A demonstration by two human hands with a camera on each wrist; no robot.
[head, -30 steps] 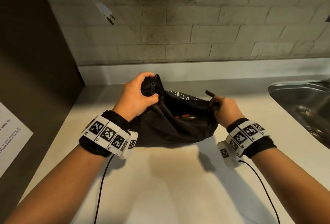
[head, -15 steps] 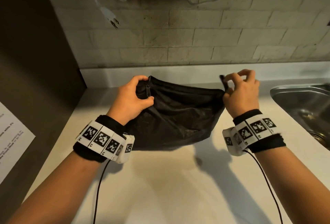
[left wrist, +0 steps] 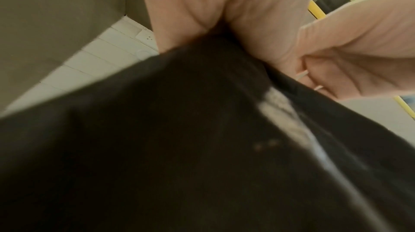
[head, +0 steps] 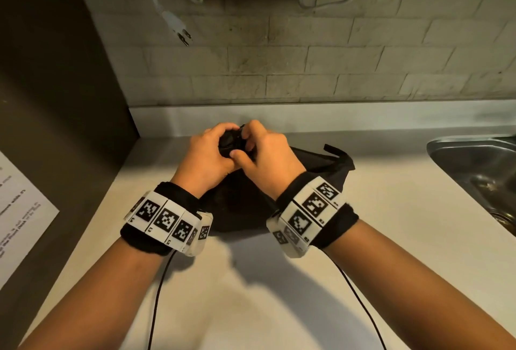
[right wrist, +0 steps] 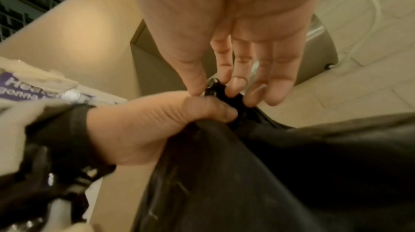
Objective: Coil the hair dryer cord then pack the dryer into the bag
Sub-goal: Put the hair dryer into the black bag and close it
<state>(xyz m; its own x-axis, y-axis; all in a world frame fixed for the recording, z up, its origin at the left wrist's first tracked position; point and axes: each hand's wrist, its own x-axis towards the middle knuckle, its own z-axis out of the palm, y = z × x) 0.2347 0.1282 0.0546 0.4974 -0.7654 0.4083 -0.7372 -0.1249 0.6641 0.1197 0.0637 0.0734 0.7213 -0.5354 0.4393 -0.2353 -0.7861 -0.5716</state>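
Note:
A black fabric bag (head: 315, 171) lies on the pale counter (head: 279, 280) near the back wall. My left hand (head: 206, 154) grips the bag's bunched left end, with fabric filling the left wrist view (left wrist: 179, 147). My right hand (head: 265, 154) meets it there, thumb and fingers pinching the small zipper pull (right wrist: 211, 86) at that corner. The bag's right end with a short tab (head: 332, 150) lies free on the counter. No hair dryer or cord shows; the bag's inside is hidden.
A steel sink (head: 480, 171) sits at the right edge. A dark panel (head: 55, 98) with a printed sheet (head: 19, 218) stands on the left. A white cord and plug (head: 178, 25) hang from the tiled wall above. Thin black wrist cables (head: 159, 302) trail toward me.
My right hand let go of the bag's right end and crossed left to the corner beside my left hand. The bag, held stretched and raised before, now sags on the counter.

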